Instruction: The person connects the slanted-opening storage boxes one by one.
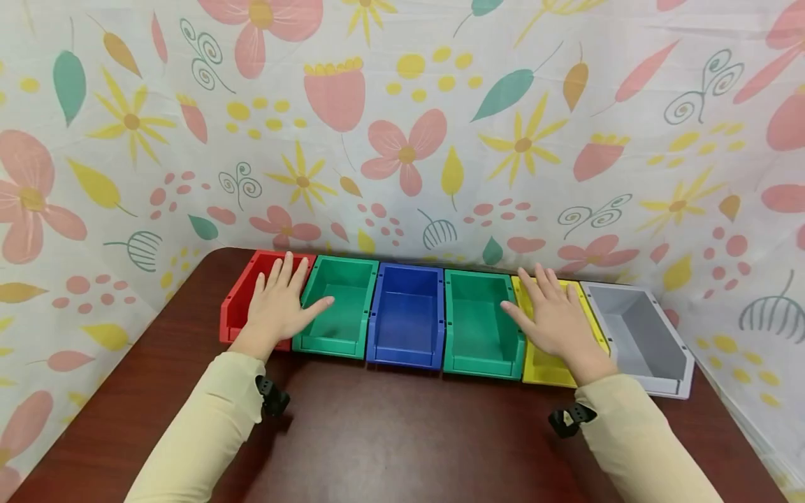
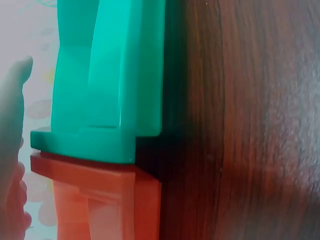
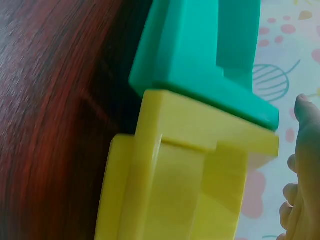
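Observation:
My left hand [image 1: 277, 304] is spread flat above the red bin [image 1: 234, 307], its thumb reaching over the left green bin [image 1: 330, 342]. Over the yellow bin [image 1: 544, 367] my right hand [image 1: 556, 318] is held with straight fingers, the thumb pointing toward the right green bin [image 1: 481, 365]. Neither hand holds anything. In the left wrist view the hand [image 2: 11, 150] shows at the left edge, apart from the bins; in the right wrist view the hand [image 3: 307, 165] shows at the right edge, likewise apart from them.
A blue bin [image 1: 407, 321] stands between the two green ones, and a grey bin [image 1: 638, 335] ends the row at the right. The row lies along the back of a dark wooden table [image 1: 390, 433]. Behind it hangs a flower-patterned cloth [image 1: 402, 84].

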Demonstrator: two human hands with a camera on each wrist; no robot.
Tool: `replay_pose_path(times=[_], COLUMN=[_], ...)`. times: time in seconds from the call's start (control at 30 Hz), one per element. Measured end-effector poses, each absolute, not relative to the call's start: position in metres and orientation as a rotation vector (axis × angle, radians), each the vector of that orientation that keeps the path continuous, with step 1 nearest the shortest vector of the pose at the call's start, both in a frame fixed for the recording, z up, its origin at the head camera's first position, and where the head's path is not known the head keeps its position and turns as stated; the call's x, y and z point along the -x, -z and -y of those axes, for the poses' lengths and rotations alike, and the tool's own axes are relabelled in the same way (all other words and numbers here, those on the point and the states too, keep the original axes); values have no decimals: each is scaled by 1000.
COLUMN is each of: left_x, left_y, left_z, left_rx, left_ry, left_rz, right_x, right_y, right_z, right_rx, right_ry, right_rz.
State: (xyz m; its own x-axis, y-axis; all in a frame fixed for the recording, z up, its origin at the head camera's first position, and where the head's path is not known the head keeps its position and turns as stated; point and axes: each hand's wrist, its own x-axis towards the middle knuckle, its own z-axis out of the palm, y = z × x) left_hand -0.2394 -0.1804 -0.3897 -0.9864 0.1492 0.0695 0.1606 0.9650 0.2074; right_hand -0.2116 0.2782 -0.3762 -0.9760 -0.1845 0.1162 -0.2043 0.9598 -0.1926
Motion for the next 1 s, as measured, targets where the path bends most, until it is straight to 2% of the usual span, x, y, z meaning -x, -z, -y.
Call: replay_pose_path(times=[0.47,1.0], left_x=[243,244], left_y=[392,381], left_z=[200,215], left_rx=[209,196], left_ry=[449,605], left_rz=[3055,2987], right_x=[224,235], right_y=[375,361], right_z=[-246,-204], right_rx=[-342,-312], right_ry=[-491,-936], right_rz=[2998,2921])
